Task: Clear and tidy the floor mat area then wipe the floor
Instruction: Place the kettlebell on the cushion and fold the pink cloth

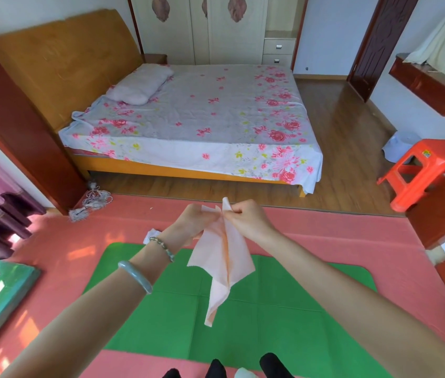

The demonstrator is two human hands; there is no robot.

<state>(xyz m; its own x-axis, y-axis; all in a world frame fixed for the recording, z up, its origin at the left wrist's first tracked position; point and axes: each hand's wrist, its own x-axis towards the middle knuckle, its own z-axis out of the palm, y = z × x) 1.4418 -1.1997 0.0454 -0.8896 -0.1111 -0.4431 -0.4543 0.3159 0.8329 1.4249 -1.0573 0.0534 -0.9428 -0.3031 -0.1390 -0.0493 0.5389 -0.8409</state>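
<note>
Evidently left hand (192, 223) and right hand (246, 218) both pinched thin peach-pink wipe cloth (222, 257) at top edge — spread for wiping — above green foam floor mat (297, 309).

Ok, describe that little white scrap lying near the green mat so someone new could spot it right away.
Start at the green mat on the pink floor covering. Look just past its far left corner, beside the left hand's wrist: a crumpled white scrap lies there. It is small and wadded, unlike the flat peach cloth held above.
</note>
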